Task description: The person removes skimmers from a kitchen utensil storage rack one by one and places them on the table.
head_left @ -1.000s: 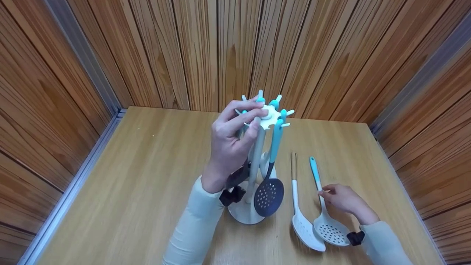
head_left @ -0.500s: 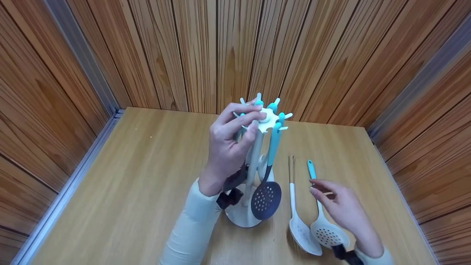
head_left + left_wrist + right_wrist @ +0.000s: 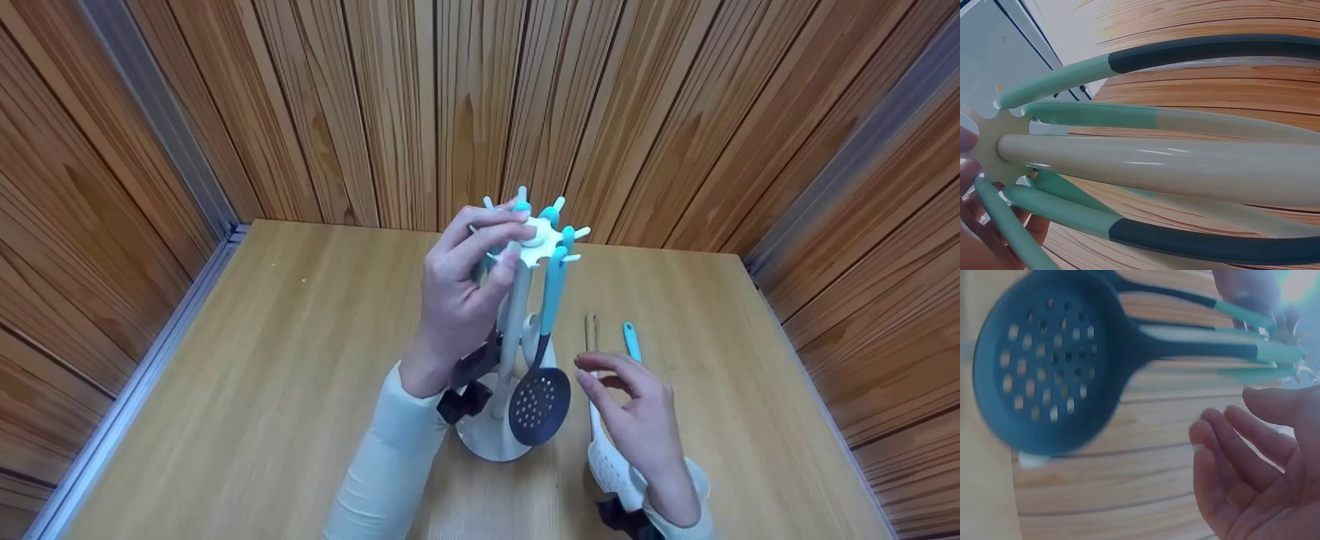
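Note:
My left hand (image 3: 465, 289) grips the white hub atop a utensil rack (image 3: 516, 319), fingers over it and thumb at its near side. Several utensils with turquoise handles hang from the rack. Nearest to me is a dark skimmer (image 3: 540, 406), its perforated bowl facing the right wrist camera. My right hand (image 3: 637, 420) is in the air right of this skimmer, apart from it, fingers loosely bent and holding nothing. Beneath that hand lie a white perforated turner (image 3: 606, 459) and a white skimmer (image 3: 697, 478), both partly covered. Some hanging utensils are hidden behind my left hand.
The wooden tabletop (image 3: 300, 390) carries the rack's round base (image 3: 491, 442). Wood-panelled walls (image 3: 480, 112) stand behind and at both sides. Metal rails (image 3: 157, 352) run along the table's left edge.
My right hand has left the white skimmer's handle and moved left towards the rack. That skimmer stays on the table. My left hand keeps its grip on the hub.

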`<state>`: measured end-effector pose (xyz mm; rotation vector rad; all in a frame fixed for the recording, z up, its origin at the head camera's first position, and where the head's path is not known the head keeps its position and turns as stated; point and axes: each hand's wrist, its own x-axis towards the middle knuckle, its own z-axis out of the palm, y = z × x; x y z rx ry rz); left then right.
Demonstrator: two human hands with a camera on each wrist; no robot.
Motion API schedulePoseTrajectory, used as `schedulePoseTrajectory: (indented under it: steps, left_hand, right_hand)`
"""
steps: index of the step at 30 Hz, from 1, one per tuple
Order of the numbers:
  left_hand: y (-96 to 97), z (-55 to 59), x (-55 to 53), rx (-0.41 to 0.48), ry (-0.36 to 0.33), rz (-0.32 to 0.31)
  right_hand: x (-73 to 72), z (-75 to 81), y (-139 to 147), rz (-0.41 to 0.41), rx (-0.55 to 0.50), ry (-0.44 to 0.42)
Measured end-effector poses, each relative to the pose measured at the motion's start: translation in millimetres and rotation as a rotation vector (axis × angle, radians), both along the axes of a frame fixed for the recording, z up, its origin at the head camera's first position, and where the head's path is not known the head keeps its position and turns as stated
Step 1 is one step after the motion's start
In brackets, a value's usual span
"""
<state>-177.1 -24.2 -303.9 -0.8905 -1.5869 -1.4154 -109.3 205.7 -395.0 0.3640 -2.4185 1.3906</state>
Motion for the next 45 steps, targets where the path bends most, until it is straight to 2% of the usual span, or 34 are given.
schedulePoseTrajectory:
  steps: [4, 9, 13, 20, 30, 36, 45]
  left_hand:
    - [-2.3, -0.2, -2.5, 0.008, -0.001, -0.024]
    - [-4.5, -1.1, -6.2, 0.024, -0.012, -0.061]
    - [-5.5, -1.2, -9.1, 0.03, -0.019, -0.069]
    - [-6.3, -0.7, -13.3, 0.035, -0.014, -0.075]
    - [-7.9, 0.1, -17.0, 0.059, -0.016, -0.125]
    - [-9.6, 0.7, -18.2, 0.05, -0.024, -0.149]
    - [-10.9, 1.6, -18.9, 0.047, -0.047, -0.174]
  right_hand:
    - [-2.4, -1.4, -17.0, 0.058, -0.089, 0.033]
    - [-5.3, -4.7, -33.2, 0.133, -0.14, -0.004]
    - [-7.8, -6.7, -40.6, 0.163, -0.133, -0.029]
    - [-12.9, -6.5, -47.5, 0.218, -0.109, -0.022]
    - [-20.3, -8.5, -59.8, 0.318, -0.174, -0.025]
    - [-23.2, -9.0, -63.4, 0.321, -0.164, -0.032]
    - [-25.7, -11.6, -63.2, 0.362, -0.162, 0.017]
